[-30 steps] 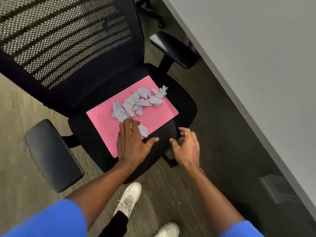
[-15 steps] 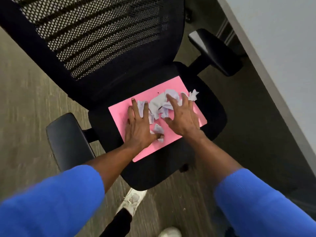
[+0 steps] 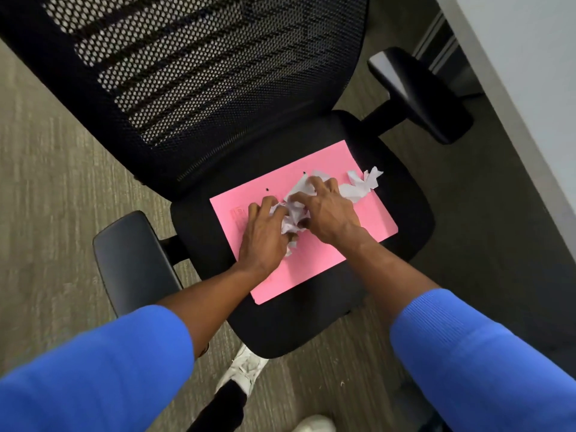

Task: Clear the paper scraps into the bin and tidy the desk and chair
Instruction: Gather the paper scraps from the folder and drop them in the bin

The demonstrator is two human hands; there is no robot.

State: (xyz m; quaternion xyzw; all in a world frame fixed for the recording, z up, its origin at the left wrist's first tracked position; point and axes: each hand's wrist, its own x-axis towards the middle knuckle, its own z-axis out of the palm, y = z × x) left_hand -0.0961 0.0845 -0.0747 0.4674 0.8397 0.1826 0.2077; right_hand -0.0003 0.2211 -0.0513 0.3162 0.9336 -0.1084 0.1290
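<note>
Black chair seat [image 3: 405, 213], pink folder [image 3: 311, 275] on it: paper scraps [image 3: 293, 213] are being bunched, clenched between left hand [image 3: 265, 238] and right hand [image 3: 327, 213]; strays at two o'clock [image 3: 361, 185] need gathering next.

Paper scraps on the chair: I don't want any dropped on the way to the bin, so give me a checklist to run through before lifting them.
1. Both hands on the pile: ok. The left hand and right hand press the paper scraps together between them.
2. All scraps gathered: not ok. Some loose pieces lie beyond the right hand, near the folder's far edge.
3. Grip closed under the pile: cannot tell; the fingers hide it.
4. Pink folder flat on the chair seat: ok.
5. Bin within reach: cannot tell; none is in view.
6. Floor clear of scraps: not ok. A small white speck lies near the shoe.
</note>
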